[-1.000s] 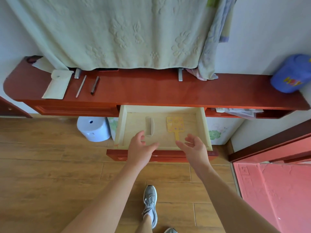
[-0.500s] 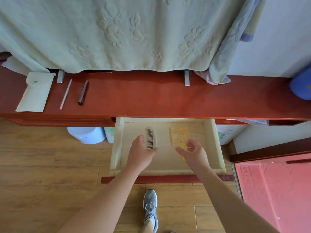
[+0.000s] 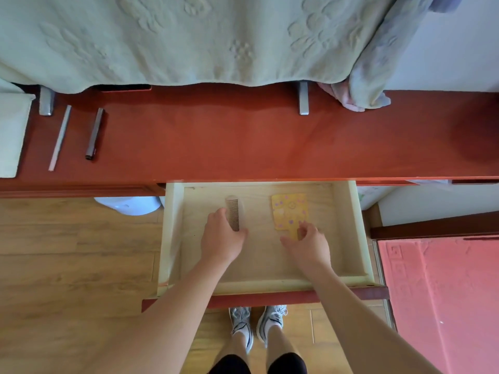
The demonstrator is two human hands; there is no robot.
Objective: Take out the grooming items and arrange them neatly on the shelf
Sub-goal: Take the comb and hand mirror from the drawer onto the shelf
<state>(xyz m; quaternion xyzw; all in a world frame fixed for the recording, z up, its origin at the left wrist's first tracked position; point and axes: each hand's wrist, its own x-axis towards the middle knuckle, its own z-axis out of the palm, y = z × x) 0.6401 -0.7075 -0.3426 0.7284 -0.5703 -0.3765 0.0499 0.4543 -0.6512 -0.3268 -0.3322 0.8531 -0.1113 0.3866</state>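
The pale wooden drawer [image 3: 353, 233] stands pulled out under the red shelf [image 3: 216, 141]. A small brown comb [image 3: 233, 213] lies inside it at the left; my left hand [image 3: 222, 238] has its fingers closed around the comb's near end. A yellow patterned paddle-shaped item [image 3: 289, 210] lies at the right; my right hand [image 3: 307, 245] pinches its handle between thumb and fingertips. Both items still rest on the drawer floor.
On the shelf's left part lie a pale pouch [image 3: 12, 133], a thin light stick [image 3: 60, 137] and a dark tube [image 3: 94, 133]. A green towel [image 3: 189, 39] hangs over the shelf's back. A blue stool [image 3: 129, 206] sits under the shelf; a red mat [image 3: 442, 300] lies at the right.
The view has come closer to the drawer. Both hands went from hovering over the drawer's front into it, the left closing on the comb, the right on the yellow item's handle.
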